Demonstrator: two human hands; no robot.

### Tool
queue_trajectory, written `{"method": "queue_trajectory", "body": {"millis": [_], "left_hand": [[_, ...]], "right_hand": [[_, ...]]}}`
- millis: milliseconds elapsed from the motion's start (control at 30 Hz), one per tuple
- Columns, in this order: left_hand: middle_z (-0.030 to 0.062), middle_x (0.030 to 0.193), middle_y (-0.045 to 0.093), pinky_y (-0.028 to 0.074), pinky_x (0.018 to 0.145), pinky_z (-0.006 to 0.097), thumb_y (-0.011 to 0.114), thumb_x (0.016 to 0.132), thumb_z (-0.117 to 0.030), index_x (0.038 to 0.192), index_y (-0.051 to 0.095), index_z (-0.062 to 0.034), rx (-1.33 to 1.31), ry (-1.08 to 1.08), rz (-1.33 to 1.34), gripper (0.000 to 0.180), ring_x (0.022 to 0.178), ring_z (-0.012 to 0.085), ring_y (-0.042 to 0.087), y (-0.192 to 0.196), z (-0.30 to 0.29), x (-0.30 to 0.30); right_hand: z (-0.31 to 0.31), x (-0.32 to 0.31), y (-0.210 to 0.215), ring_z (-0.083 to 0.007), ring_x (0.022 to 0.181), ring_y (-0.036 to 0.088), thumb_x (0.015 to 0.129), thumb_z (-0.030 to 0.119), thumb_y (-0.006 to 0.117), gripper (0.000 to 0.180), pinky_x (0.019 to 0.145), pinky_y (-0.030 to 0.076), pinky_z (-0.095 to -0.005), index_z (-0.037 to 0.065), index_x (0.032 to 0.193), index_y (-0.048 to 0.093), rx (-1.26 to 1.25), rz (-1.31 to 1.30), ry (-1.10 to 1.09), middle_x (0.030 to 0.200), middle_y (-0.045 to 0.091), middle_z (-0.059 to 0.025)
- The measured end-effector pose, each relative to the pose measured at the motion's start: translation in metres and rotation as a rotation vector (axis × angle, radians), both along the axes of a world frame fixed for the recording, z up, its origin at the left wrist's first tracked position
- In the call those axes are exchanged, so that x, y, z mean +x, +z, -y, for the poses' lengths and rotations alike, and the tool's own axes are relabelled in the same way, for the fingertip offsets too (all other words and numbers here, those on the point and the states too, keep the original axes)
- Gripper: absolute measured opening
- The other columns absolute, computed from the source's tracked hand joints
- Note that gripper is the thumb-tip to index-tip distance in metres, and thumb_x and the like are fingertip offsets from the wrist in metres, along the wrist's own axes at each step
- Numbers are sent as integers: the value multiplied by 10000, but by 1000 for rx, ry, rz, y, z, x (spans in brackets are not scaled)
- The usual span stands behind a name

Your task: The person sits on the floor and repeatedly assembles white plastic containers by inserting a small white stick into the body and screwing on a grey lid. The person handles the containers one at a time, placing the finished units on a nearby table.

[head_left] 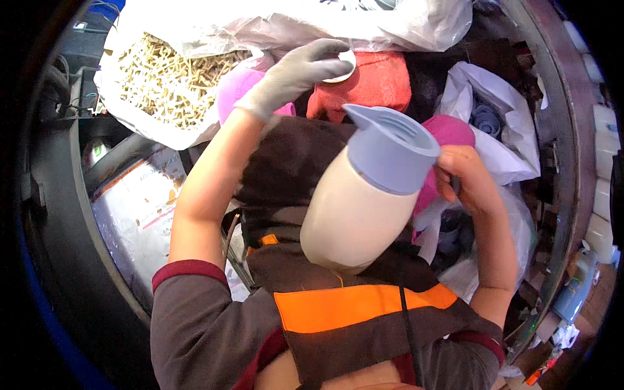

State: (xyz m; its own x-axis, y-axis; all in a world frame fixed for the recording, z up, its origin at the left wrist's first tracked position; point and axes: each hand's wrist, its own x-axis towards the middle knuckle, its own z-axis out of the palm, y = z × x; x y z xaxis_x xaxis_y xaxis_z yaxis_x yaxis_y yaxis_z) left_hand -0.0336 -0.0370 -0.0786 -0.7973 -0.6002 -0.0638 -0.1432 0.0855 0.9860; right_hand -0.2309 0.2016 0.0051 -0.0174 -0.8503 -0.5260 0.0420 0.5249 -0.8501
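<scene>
My right hand, bare, is closed at the handle side of a vacuum jug. The jug has a cream body and a grey-blue spouted top, and leans over my lap with its spout toward the far left. The handle is mostly hidden by the top and my fingers. My left hand, in a pale grey glove, reaches forward and grips a white round disc-like piece. That piece is just above a folded red cloth; whether they touch I cannot tell.
A white sack of small beige pieces stands at far left. Clear plastic bagging spans the far side. White bags with dark blue-grey parts sit at right, beside a dark curved edge. Pink fabric lies under my left wrist.
</scene>
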Motion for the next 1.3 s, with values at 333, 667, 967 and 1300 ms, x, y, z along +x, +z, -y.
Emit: {"method": "queue_trajectory", "body": {"millis": [333,667,967,1300], "left_hand": [[207,1108,565,450,895,430,706,641,-435,1271,481,-146,-715,256,600,729,1031,352,567,-41,29,-34],[90,1029,581,476,714,278,724,712,-296,1282,494,-94,-517,148,16,647,845,149,573,147,24,-31],[205,1184,508,460,864,443,713,670,-394,1242,519,-183,-1253,-59,282,640,1017,388,548,127,1,-72],[160,1118,572,480,860,353,717,718,-335,1250,500,-60,-1041,-40,72,637,991,276,581,178,-3,-82]], "right_hand": [[8,-55,38,-66,435,424,884,400,511,388,406,304,-218,86,658,476,-433,-505,-554,528,442,7],[104,-22,-31,-213,796,648,825,340,613,434,742,478,-310,13,1111,610,-579,-680,-185,874,660,-176],[85,-29,-45,-373,775,608,828,273,586,340,665,474,-444,66,1081,494,-668,-1044,-89,839,619,-172],[77,-17,-65,-410,770,605,862,206,542,311,630,467,-508,97,1105,381,-468,-1077,-176,826,620,-208]]}}
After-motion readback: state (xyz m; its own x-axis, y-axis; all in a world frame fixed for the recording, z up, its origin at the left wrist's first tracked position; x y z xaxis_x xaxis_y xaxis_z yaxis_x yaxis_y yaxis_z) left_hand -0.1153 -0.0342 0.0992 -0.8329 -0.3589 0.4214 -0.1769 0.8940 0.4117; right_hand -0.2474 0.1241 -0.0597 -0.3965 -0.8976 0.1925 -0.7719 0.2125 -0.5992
